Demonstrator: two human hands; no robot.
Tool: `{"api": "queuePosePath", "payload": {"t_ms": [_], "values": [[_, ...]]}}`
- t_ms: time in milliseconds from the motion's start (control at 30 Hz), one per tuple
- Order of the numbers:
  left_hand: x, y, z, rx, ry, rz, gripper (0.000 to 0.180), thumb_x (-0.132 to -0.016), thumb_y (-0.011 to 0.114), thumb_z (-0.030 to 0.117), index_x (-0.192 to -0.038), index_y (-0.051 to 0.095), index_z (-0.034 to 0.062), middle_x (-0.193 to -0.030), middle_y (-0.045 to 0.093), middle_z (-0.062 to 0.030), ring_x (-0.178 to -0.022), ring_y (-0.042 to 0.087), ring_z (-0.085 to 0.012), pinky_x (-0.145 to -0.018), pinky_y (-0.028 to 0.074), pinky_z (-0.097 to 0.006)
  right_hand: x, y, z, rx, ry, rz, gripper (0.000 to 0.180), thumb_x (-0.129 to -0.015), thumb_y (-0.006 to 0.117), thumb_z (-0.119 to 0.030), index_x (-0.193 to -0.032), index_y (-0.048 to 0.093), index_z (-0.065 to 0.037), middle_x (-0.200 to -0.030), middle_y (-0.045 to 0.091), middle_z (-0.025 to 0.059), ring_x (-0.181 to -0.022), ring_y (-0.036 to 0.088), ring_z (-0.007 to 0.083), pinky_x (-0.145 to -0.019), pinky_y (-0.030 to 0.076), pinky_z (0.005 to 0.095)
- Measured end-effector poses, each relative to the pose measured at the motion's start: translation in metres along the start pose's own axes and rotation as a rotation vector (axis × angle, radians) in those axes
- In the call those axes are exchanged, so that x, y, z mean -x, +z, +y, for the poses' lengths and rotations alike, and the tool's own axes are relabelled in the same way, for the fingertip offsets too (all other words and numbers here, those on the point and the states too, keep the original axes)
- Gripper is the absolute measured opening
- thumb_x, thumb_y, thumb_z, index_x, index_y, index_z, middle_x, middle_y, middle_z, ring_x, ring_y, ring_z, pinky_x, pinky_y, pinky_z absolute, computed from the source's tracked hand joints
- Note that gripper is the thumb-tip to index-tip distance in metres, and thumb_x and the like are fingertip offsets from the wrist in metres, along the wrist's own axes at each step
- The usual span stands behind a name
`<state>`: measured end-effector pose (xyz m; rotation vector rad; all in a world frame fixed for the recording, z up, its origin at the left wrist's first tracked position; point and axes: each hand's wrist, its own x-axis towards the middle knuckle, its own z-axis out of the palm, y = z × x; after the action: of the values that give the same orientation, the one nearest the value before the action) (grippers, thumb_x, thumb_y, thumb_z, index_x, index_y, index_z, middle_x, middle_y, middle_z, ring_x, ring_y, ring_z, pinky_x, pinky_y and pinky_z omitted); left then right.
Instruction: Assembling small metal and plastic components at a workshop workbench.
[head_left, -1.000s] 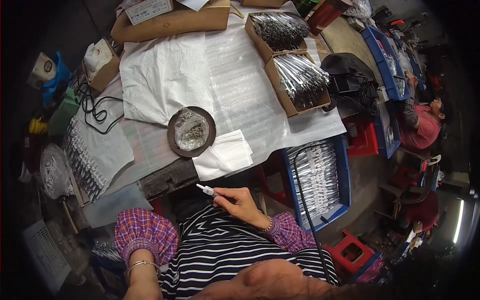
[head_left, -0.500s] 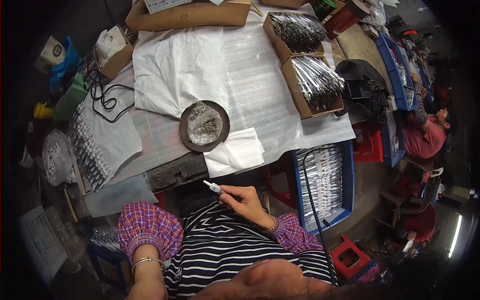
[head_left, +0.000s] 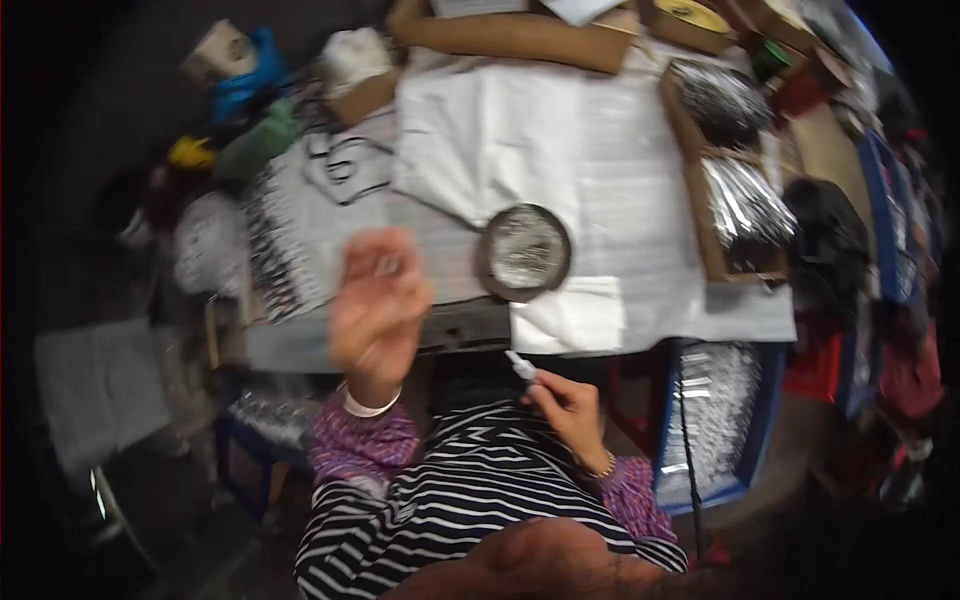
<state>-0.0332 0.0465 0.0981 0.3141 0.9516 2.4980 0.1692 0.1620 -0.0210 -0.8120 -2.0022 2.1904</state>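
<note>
One white pen [head_left: 520, 364], two hands, one round dish [head_left: 523, 252]

Left hand [head_left: 378, 300] raised over the table [head_left: 640, 250] edge, blurred, something small pinched in its fingers [head_left: 385, 262]. Right hand [head_left: 568, 405] low near the striped shirt [head_left: 470, 490], holding a small white pen-like tool [head_left: 520, 364]. Round dish [head_left: 523, 252] on white sheets.

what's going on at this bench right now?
A person in a striped top sits at a cluttered table covered in white sheets. The right hand holds a small white pen-like tool near the table edge. The left hand is raised and blurred, pinching something too small to identify. A round dark dish of shiny bits sits just ahead.
</note>
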Motion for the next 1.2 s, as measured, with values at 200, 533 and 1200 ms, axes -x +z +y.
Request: {"api": "queuePosePath", "payload": {"t_ms": [200, 533, 1200], "values": [[0.001, -0.07, -0.028, 0.156, -0.259, 0.025, 0.067, -0.059, 0.05, -0.016, -0.121, 0.048, 0.0102, -0.118, 0.05, -0.0108, -0.092, 0.044, -0.0198, -0.072, 0.041, -0.028, 0.001, -0.001, -0.007, -0.073, 0.035, -0.04, 0.023, -0.085, 0.061, -0.004, -0.106, 0.065, 0.003, -0.072, 0.067, 0.0057, -0.057, 0.058, 0.0054, -0.052, 0.045, 0.0176], [0.001, -0.079, -0.034, 0.041, -0.252, -0.024, 0.06, -0.06, 0.05, -0.018, -0.113, 0.051, 0.0114, -0.114, 0.05, -0.0087, -0.091, 0.045, -0.0182, -0.071, 0.041, -0.029, -0.001, 0.006, -0.005, -0.055, 0.016, -0.056, 0.023, -0.086, 0.061, -0.005, -0.107, 0.065, 0.003, -0.07, 0.067, 0.0052, -0.055, 0.055, 0.0047, -0.051, 0.043, 0.018], [-0.005, -0.095, -0.041, 0.372, -0.394, 0.131, 0.041, -0.095, 0.046, 0.037, -0.061, 0.038, 0.0139, -0.057, 0.029, 0.0021, -0.056, 0.03, -0.0123, -0.054, 0.028, -0.027, -0.002, 0.005, -0.005, 0.018, 0.037, -0.129, 0.022, -0.084, 0.061, -0.005, -0.104, 0.065, 0.003, -0.073, 0.068, 0.0078, -0.061, 0.06, 0.0068, -0.055, 0.046, 0.0195]]}}
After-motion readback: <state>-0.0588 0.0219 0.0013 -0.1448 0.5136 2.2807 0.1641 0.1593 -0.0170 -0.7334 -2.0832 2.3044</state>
